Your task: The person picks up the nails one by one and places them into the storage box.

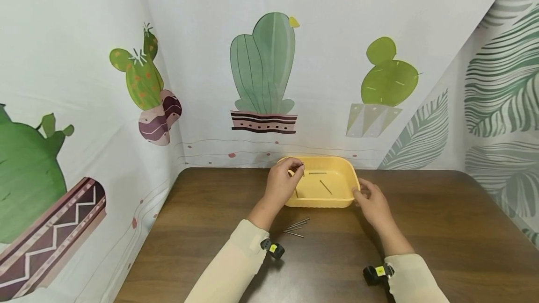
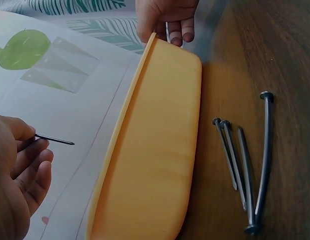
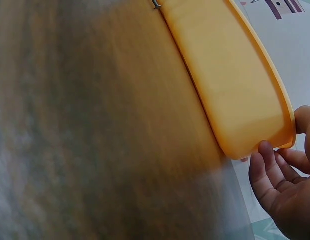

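My left hand pinches a nail between thumb and fingers, above the left side of the yellow plastic tray. The held nail's point sticks out from the fingertips in the left wrist view. At the tray's right side, my right hand grips the rim, thumb over the edge and fingers against the outer wall, as the right wrist view shows. Inside the tray lie a nail near the back wall, a slanted nail in the middle, and another nail at the left.
Several loose nails lie on the brown wooden table in front of the tray. A white cloth printed with cacti hangs directly behind the table's back edge. Small black cameras are strapped to both wrists.
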The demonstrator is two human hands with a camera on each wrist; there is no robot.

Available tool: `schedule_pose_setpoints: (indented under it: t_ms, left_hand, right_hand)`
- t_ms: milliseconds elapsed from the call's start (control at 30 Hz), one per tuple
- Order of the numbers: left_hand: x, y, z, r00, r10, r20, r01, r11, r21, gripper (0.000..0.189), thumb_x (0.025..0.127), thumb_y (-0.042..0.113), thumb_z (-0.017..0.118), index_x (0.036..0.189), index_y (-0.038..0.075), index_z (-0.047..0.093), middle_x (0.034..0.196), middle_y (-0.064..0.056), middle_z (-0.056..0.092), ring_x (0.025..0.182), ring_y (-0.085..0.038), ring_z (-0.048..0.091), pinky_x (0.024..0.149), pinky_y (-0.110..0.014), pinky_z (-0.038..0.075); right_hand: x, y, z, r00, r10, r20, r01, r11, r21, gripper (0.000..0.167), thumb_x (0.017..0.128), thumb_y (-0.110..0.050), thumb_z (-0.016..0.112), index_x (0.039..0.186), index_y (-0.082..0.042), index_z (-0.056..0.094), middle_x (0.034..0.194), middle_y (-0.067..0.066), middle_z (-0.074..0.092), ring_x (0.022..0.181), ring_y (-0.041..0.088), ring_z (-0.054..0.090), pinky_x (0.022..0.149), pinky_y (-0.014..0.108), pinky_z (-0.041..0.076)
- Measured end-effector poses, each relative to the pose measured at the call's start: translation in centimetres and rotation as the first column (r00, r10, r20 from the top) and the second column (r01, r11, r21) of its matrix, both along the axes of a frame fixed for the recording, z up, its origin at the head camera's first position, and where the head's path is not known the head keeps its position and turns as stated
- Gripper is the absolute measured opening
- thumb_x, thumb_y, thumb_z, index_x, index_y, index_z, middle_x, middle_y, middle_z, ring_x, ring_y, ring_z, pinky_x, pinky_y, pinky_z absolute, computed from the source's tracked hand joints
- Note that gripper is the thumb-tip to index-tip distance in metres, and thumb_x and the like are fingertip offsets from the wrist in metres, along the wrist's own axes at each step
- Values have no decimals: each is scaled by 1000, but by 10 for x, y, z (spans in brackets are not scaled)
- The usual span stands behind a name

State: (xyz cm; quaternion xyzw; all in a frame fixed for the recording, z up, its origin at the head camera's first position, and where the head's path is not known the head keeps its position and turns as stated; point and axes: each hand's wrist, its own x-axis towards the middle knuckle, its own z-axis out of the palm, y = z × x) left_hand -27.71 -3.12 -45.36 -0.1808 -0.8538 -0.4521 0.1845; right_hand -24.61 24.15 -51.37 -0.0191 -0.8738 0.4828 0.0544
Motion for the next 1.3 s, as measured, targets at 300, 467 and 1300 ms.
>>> schedule_pose_setpoints:
  t_ms: [300,467,1300]
  left_hand:
    - [0,-4,-3,988,-21,150,26,999,-32,80,92,54,68,157,18,37,158,-7,43,143,-29,45,110,-51,46]
    - [1,-6,-3,985,-32,167,41,998,-46,85,91,59,66,159,23,31,164,-5,34,149,-31,37,116,-57,37]
    - [16,-20,-7,973,-123,197,156,974,-161,83,93,56,65,161,25,28,163,0,35,151,-23,35,121,-50,33]
  right_hand:
    - [-1,-1,0,1000,3,-15,-3,1000,-3,55,105,-24,53,149,7,40,128,25,48,100,34,68,73,24,58]
    - [-1,-1,1,1000,1,-9,-1,1000,-3,55,105,-23,53,149,7,39,129,25,48,100,33,68,73,23,58]
    - [0,0,0,1000,-4,13,4,1000,1,56,105,-25,53,150,6,39,132,25,47,95,25,69,74,24,58]
